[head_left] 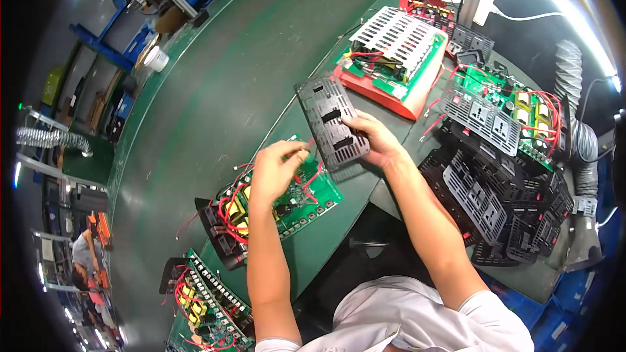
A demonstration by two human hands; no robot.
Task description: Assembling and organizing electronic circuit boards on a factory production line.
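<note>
My right hand (375, 138) grips a black slotted end panel (332, 117) by its right edge, thumb on top. Dark socket-like fittings sit in the panel's face, and it is tilted over the far end of a green circuit board (323, 199). Above that board, my left hand (274, 173) has thumb and fingers pinched together beside red wires. Whatever lies between those fingertips is too small to make out. Yellow-wrapped transformers and looped red wires (229, 212) crowd the board's near end, where a black end panel (218, 234) is attached.
Another wired board (208, 309) lies at the lower left. A white perforated metal cover (398, 36) rests on boards in a red tray (378, 94). To the right are a board with a socket panel (479, 117) and a heap of black panels (482, 202), beside a silver duct (583, 150).
</note>
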